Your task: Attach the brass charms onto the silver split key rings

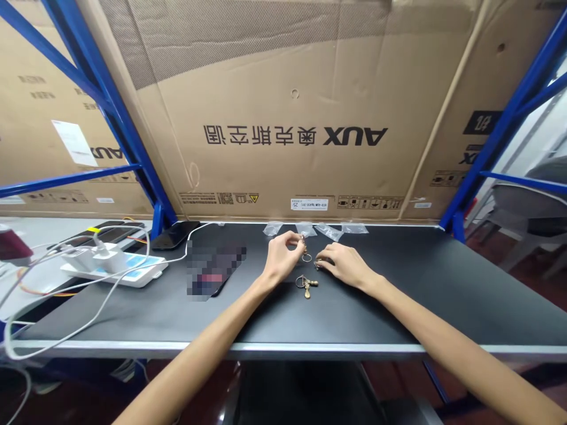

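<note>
My left hand [284,256] is closed in a pinch on a small keychain, whose silver ring [307,258] hangs below the fingertips. Just to its right, my right hand [343,264] has its fingertips together at the black mat, on a small metal piece [317,264] too tiny to name. Nearer to me, between the two arms, lies a keychain [307,285] with a split ring and brass-coloured pendants. Behind the hands, several clear plastic bags [328,231] lie in a row along the mat's far edge.
On the left are a dark phone [228,268], another black phone [176,235] and a white power strip [144,273] with plugs and looping white cables. A large cardboard box [283,171] stands behind the table between blue rack posts [153,195]. The table's metal front edge [328,349] runs beneath both forearms.
</note>
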`<state>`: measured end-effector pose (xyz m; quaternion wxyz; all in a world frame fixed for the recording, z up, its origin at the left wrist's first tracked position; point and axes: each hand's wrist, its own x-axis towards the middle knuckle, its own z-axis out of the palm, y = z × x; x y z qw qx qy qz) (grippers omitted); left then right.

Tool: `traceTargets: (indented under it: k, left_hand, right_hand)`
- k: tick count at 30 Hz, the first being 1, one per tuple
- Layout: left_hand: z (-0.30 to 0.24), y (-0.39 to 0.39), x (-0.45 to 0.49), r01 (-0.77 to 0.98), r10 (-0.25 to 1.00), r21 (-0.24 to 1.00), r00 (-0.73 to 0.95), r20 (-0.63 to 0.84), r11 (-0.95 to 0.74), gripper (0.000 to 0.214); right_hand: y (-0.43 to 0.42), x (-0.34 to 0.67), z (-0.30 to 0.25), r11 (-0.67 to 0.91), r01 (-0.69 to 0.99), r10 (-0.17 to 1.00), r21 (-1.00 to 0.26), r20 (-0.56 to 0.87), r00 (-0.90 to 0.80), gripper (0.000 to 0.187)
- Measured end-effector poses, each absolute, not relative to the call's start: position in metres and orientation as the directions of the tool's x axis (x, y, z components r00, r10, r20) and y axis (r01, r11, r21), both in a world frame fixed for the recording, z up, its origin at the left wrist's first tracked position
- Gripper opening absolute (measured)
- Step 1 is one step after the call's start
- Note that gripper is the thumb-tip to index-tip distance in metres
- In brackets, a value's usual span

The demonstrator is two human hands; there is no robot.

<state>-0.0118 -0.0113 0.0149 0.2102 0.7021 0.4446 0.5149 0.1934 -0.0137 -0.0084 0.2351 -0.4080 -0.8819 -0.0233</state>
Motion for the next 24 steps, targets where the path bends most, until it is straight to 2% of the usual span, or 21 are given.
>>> traceTargets:
  k: [8, 16, 24]
  left_hand:
    - [0.012, -0.011, -0.012, 0.425, 0.832, 0.734, 0.094, 0.547, -0.531, 0.012]
    - [0.014, -0.014, -0.01, 0.404, 0.81, 0.709, 0.176, 0.56, -0.578, 0.013]
    - [0.01, -0.012, -0.012, 0.413, 0.812, 0.706, 0.182, 0.555, -0.575, 0.015]
  right_hand:
    - [-0.014, 0.189, -0.008, 0.665, 0.741, 0.701, -0.092, 0.42, -0.576, 0.023]
    - [-0.011, 0.199, -0.003, 0.626, 0.753, 0.729, -0.205, 0.497, -0.471, 0.027]
    - [-0.022, 0.222, 0.012, 0.74, 0.658, 0.653, -0.14, 0.388, -0.651, 0.015]
